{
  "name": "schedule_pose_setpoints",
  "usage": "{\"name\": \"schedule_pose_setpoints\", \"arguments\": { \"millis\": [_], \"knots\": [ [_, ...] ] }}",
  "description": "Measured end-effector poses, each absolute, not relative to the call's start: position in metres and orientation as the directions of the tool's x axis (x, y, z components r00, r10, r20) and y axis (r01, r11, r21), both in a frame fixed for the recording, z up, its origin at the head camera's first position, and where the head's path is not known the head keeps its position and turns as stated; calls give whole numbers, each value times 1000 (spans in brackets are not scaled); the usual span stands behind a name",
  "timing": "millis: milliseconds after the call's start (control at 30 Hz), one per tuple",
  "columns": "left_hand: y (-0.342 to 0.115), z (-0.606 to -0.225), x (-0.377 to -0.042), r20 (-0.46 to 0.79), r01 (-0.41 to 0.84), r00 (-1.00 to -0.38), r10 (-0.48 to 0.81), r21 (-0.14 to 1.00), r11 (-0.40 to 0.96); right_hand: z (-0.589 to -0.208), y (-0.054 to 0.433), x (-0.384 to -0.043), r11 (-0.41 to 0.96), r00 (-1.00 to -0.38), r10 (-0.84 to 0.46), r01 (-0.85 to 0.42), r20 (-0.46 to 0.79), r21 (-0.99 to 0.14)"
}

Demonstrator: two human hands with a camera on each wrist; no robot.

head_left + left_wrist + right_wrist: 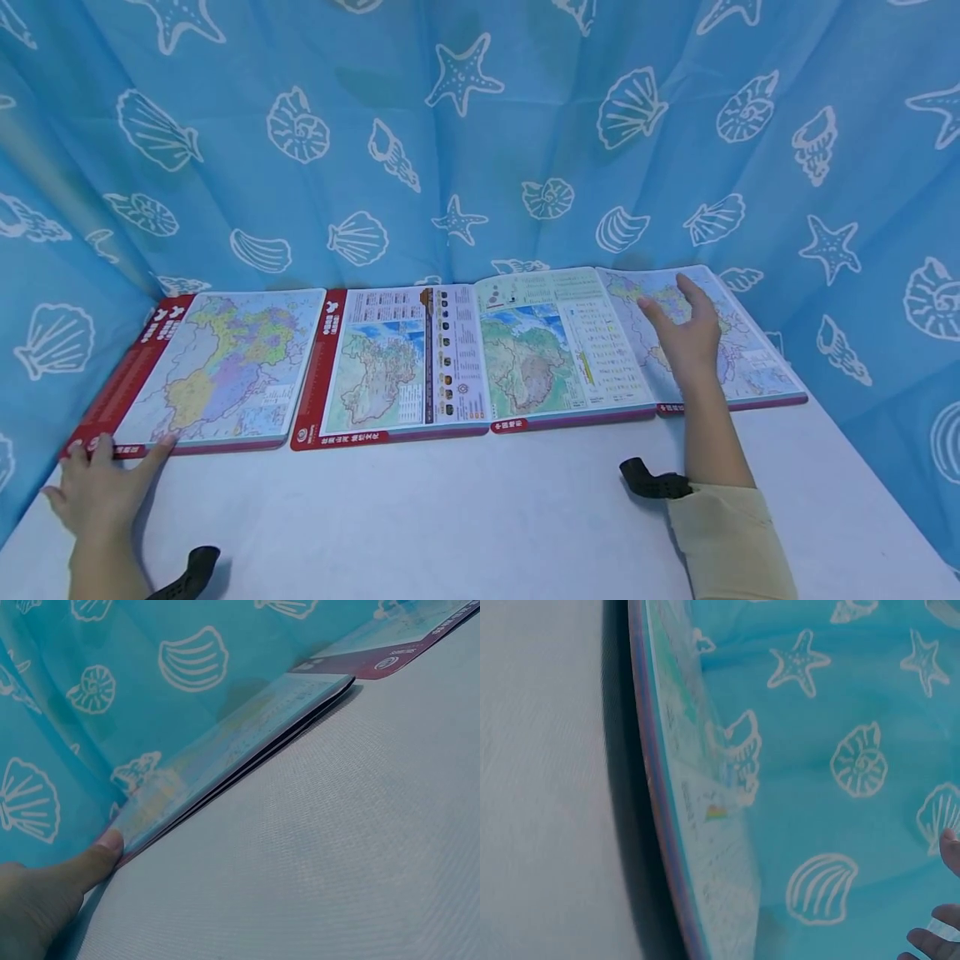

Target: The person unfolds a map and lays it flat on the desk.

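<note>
Several glossy map boards lie in a row along the back of the white table. My left hand (105, 492) is at the near left corner of the leftmost map (232, 362), a coloured one with a red margin. Its spread fingertips touch that corner, and in the left wrist view the thumb (101, 859) rests at the edge. My right hand (693, 342) is held over the rightmost map (750, 358), thumb and fingers apart with nothing between them. Only some of its fingers (934, 945) show in the right wrist view.
Between those maps lie a red-edged map with text and icons (453, 358) and a green relief map (525, 358), side by side. Behind the table (450, 517) hangs a blue curtain (480, 142) printed with shells and starfish. A black curved device (652, 482) sits at the right wrist.
</note>
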State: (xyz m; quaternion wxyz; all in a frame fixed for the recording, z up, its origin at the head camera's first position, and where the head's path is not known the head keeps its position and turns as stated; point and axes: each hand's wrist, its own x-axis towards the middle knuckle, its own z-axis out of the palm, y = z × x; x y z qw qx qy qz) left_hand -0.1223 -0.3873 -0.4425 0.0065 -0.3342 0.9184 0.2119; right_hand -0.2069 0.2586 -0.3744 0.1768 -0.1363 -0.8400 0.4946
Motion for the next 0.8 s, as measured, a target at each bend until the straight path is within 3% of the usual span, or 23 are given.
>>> {"name": "schedule_pose_setpoints", "arguments": {
  "millis": [467,800],
  "knots": [
    [-389,-447,-120,-149,-612,-780,-608,385,691,-364,213,-202,562,-914,248,-134,321,-816],
    [-387,-443,-122,-153,-617,-776,-613,392,683,-359,179,-203,582,-916,156,-218,370,-784]
  ]
}}
